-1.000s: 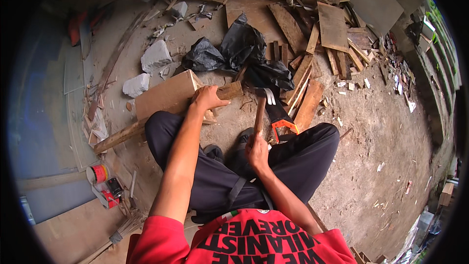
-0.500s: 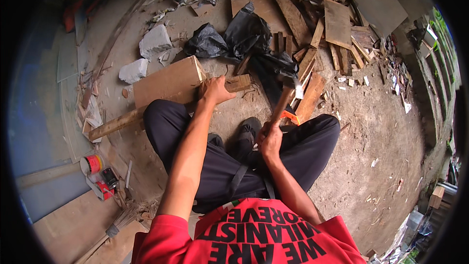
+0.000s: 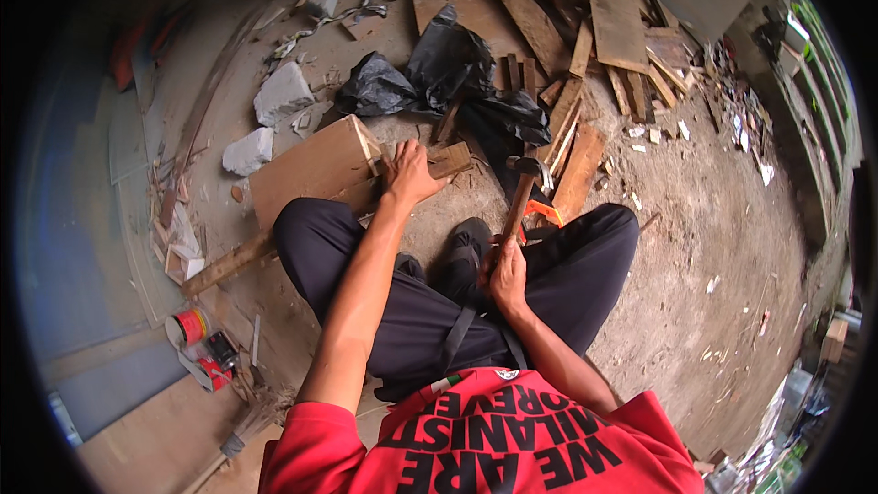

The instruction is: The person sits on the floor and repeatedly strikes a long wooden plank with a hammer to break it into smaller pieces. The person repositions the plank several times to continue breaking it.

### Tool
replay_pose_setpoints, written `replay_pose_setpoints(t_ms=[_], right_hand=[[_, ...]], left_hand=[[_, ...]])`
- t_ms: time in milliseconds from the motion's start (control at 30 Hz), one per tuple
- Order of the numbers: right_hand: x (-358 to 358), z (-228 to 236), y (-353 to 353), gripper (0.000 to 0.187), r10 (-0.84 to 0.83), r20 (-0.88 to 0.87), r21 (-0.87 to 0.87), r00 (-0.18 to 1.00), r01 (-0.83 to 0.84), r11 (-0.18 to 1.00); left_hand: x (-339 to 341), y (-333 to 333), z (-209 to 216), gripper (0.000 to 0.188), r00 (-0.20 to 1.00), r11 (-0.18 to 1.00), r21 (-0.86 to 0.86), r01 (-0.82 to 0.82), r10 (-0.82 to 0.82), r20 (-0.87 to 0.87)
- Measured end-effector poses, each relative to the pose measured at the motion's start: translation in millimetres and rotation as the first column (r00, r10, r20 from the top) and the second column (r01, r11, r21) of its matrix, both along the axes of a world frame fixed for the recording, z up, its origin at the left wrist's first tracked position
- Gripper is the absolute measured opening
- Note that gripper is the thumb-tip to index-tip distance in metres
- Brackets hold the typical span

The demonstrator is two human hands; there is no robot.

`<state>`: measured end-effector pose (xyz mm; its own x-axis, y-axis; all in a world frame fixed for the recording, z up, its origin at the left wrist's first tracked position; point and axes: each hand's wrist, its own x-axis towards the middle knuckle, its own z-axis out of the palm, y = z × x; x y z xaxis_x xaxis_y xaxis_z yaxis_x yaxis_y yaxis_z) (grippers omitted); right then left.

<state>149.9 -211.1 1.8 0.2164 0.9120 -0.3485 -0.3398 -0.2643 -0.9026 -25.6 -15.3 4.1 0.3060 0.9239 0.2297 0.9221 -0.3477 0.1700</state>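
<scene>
My right hand [image 3: 505, 272] is wrapped around the wooden handle of a hammer [image 3: 518, 206]. The hammer's metal head points away from me, held above the floor between my right knee and the wood. My left hand [image 3: 411, 172] lies over a short wooden beam [image 3: 450, 160], fingers bent across it and the thumb on its near side. Against that beam rests a brown plywood box-like piece [image 3: 311, 165] with a pale cut edge. Beside the hammer, partly hidden by it and my right leg, is an orange-framed tool [image 3: 546, 211].
Black plastic sheeting [image 3: 448, 59] lies beyond my hands. Scrap boards [image 3: 617, 27] are piled at the far right. Two whitish blocks [image 3: 282, 94] sit at the far left. A round pole [image 3: 229, 261] extends left of my knee, near red cans [image 3: 190, 325].
The hammer's head has swung left and now stands more upright over the floor. My left hand stays on the beam, its fingers slightly shifted. The whole view has turned a little.
</scene>
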Motion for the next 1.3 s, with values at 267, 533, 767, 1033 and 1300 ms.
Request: replay_pose_setpoints(t_ms=[267, 533, 767, 1033, 1300], right_hand=[[-10, 41, 3, 0.046, 0.014, -0.263, -0.105, 0.965, -0.043, 0.994], [-8, 43, 24, 0.041, -0.008, -0.169, 0.098, 0.986, 0.025, 0.995], [-5, 47, 35, 0.044, 0.040, -0.121, 0.076, 0.992, -0.031, 0.997], [8, 35, 40, 0.044, -0.021, -0.140, 0.167, 0.990, 0.044, 0.985], [3, 16, 49, 0.039, 0.172, 0.424, -0.018, 0.889, -0.182, 0.983]], left_hand=[[-8, 35, 32, 0.057, 0.992, 0.758, -0.650, 0.064, 0.024, 0.126], [-3, 42, 34, 0.056, 0.989, 0.732, -0.681, -0.016, 0.114, 0.099], [-3, 42, 35, 0.055, 0.986, 0.720, -0.694, 0.007, 0.112, 0.126], [-8, 46, 30, 0.056, 0.990, 0.739, -0.673, 0.000, 0.097, 0.106], [-8, 40, 29, 0.060, 0.992, 0.760, -0.649, -0.007, 0.087, 0.092]])
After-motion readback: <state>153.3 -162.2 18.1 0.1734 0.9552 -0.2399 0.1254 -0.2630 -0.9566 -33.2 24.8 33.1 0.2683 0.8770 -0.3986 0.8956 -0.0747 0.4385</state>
